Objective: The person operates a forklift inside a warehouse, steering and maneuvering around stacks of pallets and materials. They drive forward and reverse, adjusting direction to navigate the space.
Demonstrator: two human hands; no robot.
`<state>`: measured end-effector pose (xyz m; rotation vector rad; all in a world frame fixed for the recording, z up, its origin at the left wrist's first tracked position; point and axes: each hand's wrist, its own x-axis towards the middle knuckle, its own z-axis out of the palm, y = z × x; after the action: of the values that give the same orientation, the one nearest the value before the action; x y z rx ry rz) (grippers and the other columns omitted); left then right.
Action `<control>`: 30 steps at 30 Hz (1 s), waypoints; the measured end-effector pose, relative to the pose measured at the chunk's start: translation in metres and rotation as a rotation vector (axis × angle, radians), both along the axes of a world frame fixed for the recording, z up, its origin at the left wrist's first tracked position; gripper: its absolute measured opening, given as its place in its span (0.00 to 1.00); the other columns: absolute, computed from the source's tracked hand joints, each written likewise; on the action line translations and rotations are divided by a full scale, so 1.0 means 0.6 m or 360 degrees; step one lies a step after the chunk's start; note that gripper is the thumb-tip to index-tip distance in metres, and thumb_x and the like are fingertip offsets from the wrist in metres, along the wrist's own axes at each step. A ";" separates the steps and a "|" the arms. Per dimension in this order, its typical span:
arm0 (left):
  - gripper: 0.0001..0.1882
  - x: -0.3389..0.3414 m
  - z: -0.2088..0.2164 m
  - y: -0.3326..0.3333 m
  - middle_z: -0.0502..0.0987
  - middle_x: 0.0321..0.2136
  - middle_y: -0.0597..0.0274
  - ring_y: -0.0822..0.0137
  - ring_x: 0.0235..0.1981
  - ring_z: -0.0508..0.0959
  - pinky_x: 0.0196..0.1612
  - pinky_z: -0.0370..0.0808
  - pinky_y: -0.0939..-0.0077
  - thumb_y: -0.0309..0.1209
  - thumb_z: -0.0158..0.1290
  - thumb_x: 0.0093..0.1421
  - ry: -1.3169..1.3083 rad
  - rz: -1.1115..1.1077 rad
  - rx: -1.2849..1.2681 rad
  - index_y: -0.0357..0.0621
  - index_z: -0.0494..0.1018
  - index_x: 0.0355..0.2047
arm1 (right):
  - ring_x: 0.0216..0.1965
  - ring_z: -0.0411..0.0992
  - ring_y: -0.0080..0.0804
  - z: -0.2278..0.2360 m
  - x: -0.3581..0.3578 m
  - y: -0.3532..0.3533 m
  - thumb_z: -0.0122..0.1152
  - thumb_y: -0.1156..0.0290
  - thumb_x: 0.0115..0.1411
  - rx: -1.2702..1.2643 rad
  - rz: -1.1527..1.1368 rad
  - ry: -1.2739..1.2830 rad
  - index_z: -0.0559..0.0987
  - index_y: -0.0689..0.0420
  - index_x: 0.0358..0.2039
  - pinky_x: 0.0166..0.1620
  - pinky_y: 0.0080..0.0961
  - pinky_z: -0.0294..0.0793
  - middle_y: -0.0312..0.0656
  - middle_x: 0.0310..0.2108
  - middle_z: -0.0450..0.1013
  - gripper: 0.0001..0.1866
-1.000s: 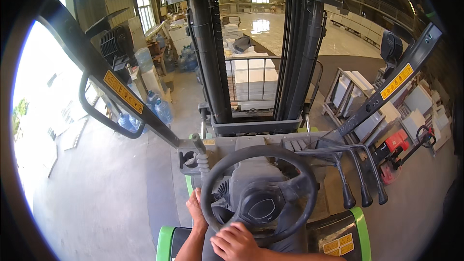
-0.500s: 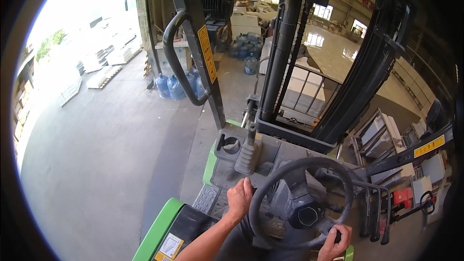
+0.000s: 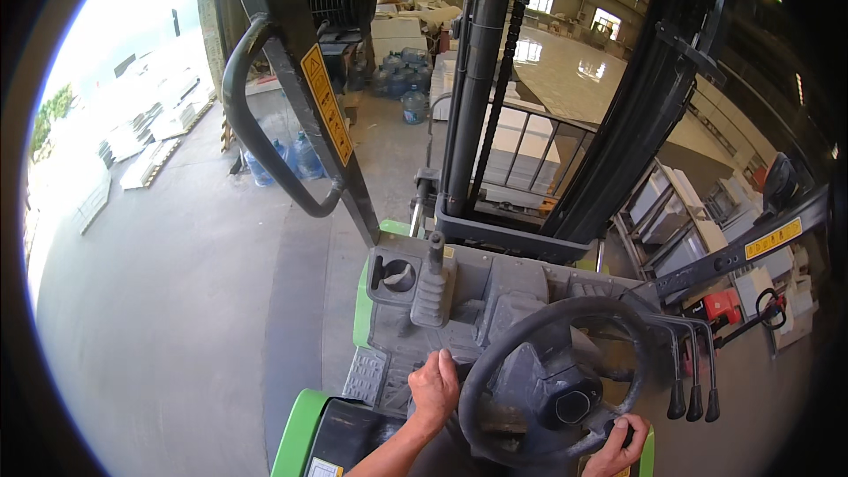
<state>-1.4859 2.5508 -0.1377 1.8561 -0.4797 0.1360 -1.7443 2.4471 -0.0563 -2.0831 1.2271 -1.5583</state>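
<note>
I sit at a forklift's dark steering wheel [image 3: 549,309]. My right hand [image 3: 621,447] is closed round the black knob on the wheel's lower right rim. Just left of the wheel, my left hand [image 3: 434,386] is closed with the thumb on top, around what looks like a dark lever, mostly hidden by the fingers. Ahead of that hand stands a lever with a ribbed grey boot [image 3: 433,291], untouched, beside a cup holder [image 3: 397,276]. Several black-knobbed control levers [image 3: 694,399] stand right of the wheel, also untouched.
The black mast [image 3: 477,97] rises ahead, with pale stacked blocks [image 3: 521,146] beyond its guard. Blue water bottles [image 3: 306,157] stand by the doorway at left. Racked slabs [image 3: 671,212] and a red pallet jack [image 3: 720,307] are at right. Pallets [image 3: 150,163] lie outside.
The view has shifted, so the mast, grab handle and console sit further left in the picture. Both hands keep their grips, and the steering wheel shows no clear turn.
</note>
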 end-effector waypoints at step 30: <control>0.22 0.069 0.107 -0.078 0.64 0.16 0.42 0.67 0.20 0.59 0.27 0.67 0.58 0.40 0.49 0.68 -0.0030 -0.0203 0.0160 0.32 0.70 0.24 | 0.32 0.74 0.38 0.169 0.284 0.002 0.68 0.75 0.53 -0.0410 0.1095 -0.0198 0.78 0.55 0.32 0.38 0.35 0.69 0.40 0.29 0.73 0.08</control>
<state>-1.4448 2.5042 -0.0733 1.9177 -0.6263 0.0443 -1.5741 2.4480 0.0453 -2.1762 0.2112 -1.5132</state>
